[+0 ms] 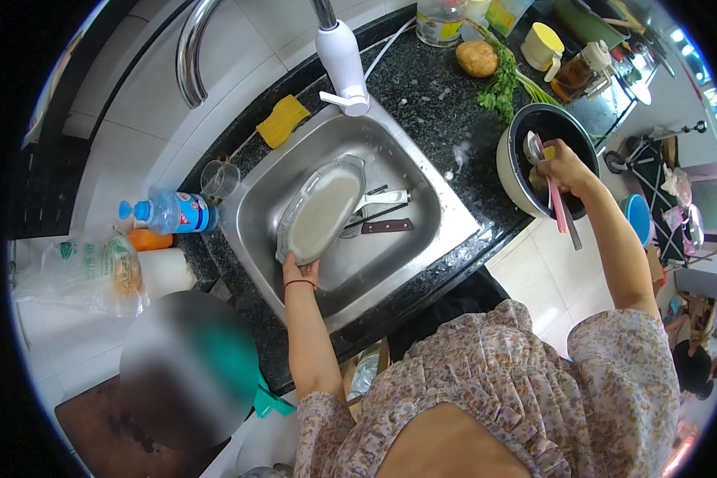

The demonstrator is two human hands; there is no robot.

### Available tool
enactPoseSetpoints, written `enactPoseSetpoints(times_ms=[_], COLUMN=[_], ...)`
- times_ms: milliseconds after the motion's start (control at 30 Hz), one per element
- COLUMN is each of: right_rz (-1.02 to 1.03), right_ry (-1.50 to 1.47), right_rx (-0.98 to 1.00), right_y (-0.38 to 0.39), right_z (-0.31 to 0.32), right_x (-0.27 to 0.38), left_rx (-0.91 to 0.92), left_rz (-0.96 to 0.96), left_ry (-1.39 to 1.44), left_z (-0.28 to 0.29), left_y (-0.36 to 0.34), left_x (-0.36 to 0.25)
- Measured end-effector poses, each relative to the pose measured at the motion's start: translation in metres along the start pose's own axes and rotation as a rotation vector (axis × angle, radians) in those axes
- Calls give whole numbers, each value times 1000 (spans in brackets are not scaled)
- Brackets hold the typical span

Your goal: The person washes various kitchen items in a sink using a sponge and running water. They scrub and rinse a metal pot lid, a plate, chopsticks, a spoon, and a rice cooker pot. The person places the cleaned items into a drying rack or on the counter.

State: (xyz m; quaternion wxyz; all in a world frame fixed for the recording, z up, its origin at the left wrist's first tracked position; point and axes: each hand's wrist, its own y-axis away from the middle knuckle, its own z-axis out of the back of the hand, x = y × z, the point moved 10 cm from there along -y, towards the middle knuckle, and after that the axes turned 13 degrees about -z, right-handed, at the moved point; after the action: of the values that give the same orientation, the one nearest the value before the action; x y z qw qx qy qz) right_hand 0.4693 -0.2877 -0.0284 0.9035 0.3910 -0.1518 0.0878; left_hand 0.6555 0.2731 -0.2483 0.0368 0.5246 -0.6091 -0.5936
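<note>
My left hand [299,273] grips the near rim of an oval glass dish [324,211] with cloudy whitish liquid in it. The dish tilts inside the steel sink [253,199]. Beside it on the sink bottom lie a knife with a brown handle [388,226], a white-handled utensil [386,197] and a dark thin stick. Over a pot with a pale outside [513,177], my right hand [566,167] is closed round a bundle of spoons [557,203] with pink and metal handles. Something yellowish shows by its fingers; I cannot tell what.
A white-bodied faucet [342,68] rises behind the sink near a yellow sponge cloth [283,121]. Left stand a glass [220,178] and a blue-labelled bottle [185,213]. Behind the pot lie a potato [477,59], green herbs [502,84], a yellow cup [542,46] and a jug [583,72].
</note>
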Motion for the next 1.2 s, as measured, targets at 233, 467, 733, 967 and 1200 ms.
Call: enactPoseSetpoints(times_ms=[233,467,733,967,1200], right_rz=[-32,11,-42,14,342], right_ry=[-396,-132,92,-199,-317], right_rx=[192,193,37,-27,458], right_y=[0,35,9,84,156], right_z=[2,14,-1,49,-68], right_x=[-13,-1,2,22,136], left_rx=[13,38,43,105,362], left_rz=[-45,-51,28,88,-27], left_ry=[-24,-44,-46,-60,-483], left_z=[-11,-7,-9,-12,-53], left_y=[-7,-31,-35,-27,64], left_x=[-12,-18,-3,18,3])
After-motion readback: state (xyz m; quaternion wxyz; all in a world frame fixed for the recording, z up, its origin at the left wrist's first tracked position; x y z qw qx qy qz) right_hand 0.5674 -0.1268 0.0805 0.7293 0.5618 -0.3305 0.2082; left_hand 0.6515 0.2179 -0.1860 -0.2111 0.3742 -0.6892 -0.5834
